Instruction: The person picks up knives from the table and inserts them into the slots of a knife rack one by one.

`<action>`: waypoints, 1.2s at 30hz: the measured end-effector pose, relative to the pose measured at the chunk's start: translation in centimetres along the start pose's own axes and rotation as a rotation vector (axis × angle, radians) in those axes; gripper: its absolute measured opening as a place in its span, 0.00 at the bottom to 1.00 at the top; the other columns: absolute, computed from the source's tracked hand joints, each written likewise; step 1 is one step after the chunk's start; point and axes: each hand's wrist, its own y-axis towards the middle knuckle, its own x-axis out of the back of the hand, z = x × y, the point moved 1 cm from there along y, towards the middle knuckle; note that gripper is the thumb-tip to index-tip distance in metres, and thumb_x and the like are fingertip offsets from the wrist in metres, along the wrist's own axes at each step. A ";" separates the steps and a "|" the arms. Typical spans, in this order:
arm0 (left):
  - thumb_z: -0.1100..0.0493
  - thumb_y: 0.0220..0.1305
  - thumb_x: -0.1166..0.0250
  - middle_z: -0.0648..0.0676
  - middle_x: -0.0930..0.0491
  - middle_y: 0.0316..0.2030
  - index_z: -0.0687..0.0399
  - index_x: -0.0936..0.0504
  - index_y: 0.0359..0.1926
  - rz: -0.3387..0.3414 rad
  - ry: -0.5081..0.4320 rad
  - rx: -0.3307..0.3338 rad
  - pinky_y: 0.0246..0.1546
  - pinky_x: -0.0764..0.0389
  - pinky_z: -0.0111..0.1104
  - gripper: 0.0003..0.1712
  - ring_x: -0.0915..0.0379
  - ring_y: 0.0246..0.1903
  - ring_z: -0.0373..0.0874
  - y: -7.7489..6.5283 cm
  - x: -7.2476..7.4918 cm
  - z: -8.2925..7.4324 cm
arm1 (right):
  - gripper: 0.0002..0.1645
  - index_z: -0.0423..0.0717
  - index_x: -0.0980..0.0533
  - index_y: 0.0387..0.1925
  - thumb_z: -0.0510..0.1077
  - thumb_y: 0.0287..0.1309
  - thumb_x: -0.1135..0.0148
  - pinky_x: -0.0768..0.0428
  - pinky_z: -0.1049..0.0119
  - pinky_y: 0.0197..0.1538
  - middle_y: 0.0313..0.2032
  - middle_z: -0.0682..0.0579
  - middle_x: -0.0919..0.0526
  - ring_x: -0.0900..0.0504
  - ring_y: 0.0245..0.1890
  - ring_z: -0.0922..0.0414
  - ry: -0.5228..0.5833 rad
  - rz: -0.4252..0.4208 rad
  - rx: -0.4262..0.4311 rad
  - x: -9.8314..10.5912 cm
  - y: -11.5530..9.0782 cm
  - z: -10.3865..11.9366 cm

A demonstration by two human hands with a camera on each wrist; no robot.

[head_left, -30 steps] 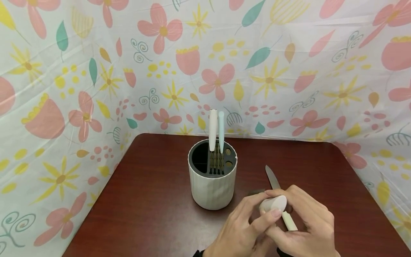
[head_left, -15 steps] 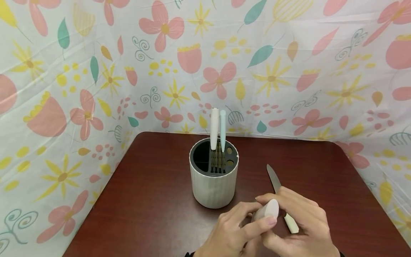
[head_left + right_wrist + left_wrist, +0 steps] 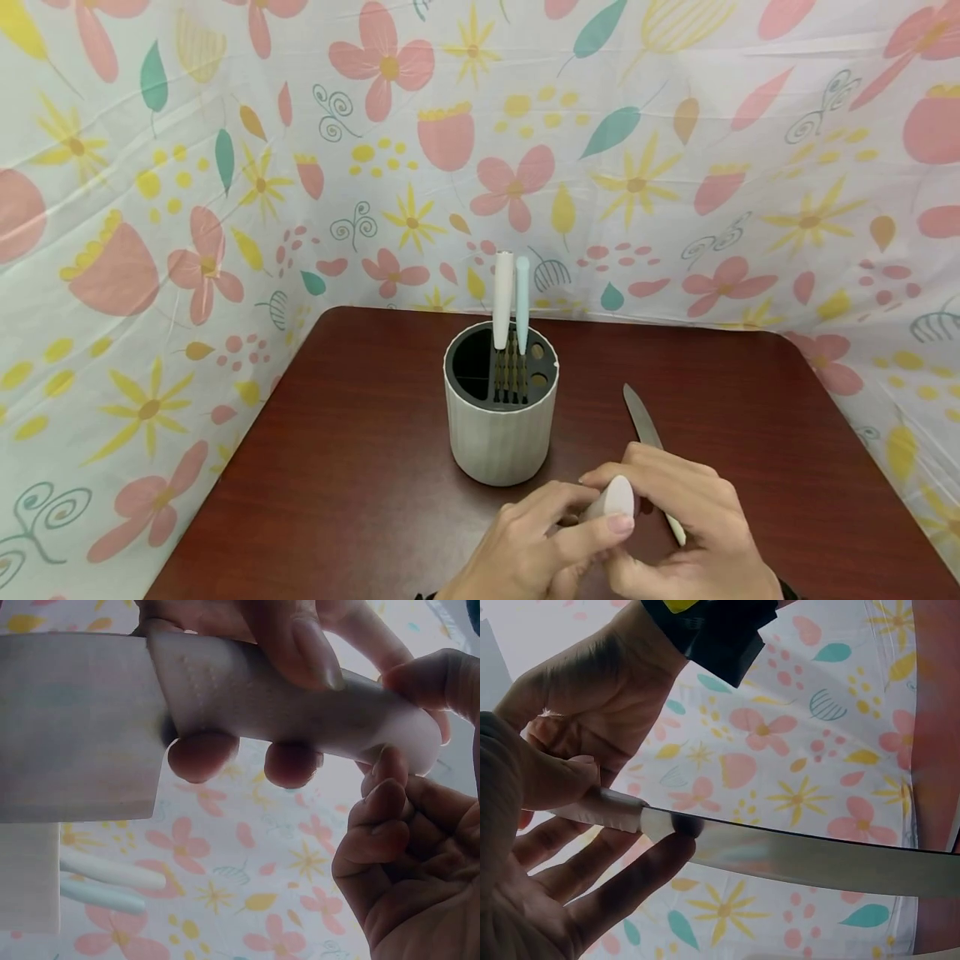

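Both hands are on a kitchen knife with a broad blade [image 3: 75, 727] and a whitish handle [image 3: 611, 502]. My left hand [image 3: 528, 542] holds the handle between its thumb and fingers. At the handle's butt end, the thumb and curled fingers of my right hand [image 3: 682, 525] pinch it. In the head view the butt end faces up and the hands hide the blade. The left wrist view shows the long blade [image 3: 802, 859] running out to the right. On the table a second knife [image 3: 643, 421] lies beyond the right hand, which partly covers its cream handle.
A white ribbed knife holder [image 3: 498, 446] with a black slotted top stands left of and behind the hands. A white handle [image 3: 503, 300] and a light blue handle [image 3: 522, 304] rise from its slots. Flower-patterned sheeting [image 3: 637, 125] hangs around the brown table [image 3: 337, 450].
Both hands have shifted left and slightly downward together with the knife. Its handle now points more upright. The knife holder and the lying knife stay in place.
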 end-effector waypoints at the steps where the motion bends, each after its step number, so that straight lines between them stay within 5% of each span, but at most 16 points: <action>1: 0.66 0.64 0.34 0.56 0.17 0.49 0.60 0.26 0.59 -0.001 -0.005 0.002 0.52 0.23 0.17 0.22 0.18 0.46 0.36 0.0 0.0 0.0 | 0.20 0.22 0.21 0.34 0.23 0.28 0.42 0.36 0.84 0.28 0.22 0.52 0.27 0.32 0.24 0.68 0.003 0.005 -0.005 0.0 0.0 0.0; 12: 0.61 0.70 0.35 0.54 0.16 0.46 0.67 0.33 0.63 0.005 -0.069 0.034 0.52 0.23 0.18 0.27 0.19 0.45 0.36 -0.9 0.2 -0.1 | 0.12 0.22 0.21 0.33 0.27 0.43 0.34 0.38 0.84 0.28 0.21 0.53 0.29 0.33 0.23 0.69 0.030 0.003 0.003 -0.6 -0.5 -0.5; 20: 0.62 0.71 0.37 0.50 0.16 0.41 0.72 0.36 0.66 -0.026 -0.070 0.014 0.54 0.21 0.20 0.29 0.19 0.43 0.35 -0.6 0.4 0.3 | 0.12 0.21 0.21 0.34 0.29 0.47 0.32 0.33 0.82 0.29 0.24 0.49 0.22 0.29 0.24 0.65 0.070 -0.007 0.028 -0.8 -0.4 -1.2; 27: 0.62 0.71 0.38 0.56 0.16 0.45 0.72 0.34 0.66 -0.023 -0.079 0.026 0.56 0.19 0.25 0.29 0.17 0.48 0.40 -0.5 1.0 0.5 | 0.16 0.20 0.21 0.39 0.31 0.50 0.31 0.31 0.80 0.30 0.25 0.49 0.21 0.28 0.25 0.64 0.074 0.011 -0.003 -0.8 -0.6 -1.6; 36: 0.68 0.59 0.29 0.59 0.17 0.43 0.70 0.34 0.65 -0.080 -0.124 0.071 0.49 0.18 0.22 0.35 0.16 0.42 0.41 0.4 2.0 0.9 | 0.16 0.19 0.22 0.44 0.33 0.64 0.46 0.22 0.69 0.37 0.37 0.43 0.15 0.18 0.36 0.57 0.113 -0.002 -0.064 -0.2 -0.9 -3.1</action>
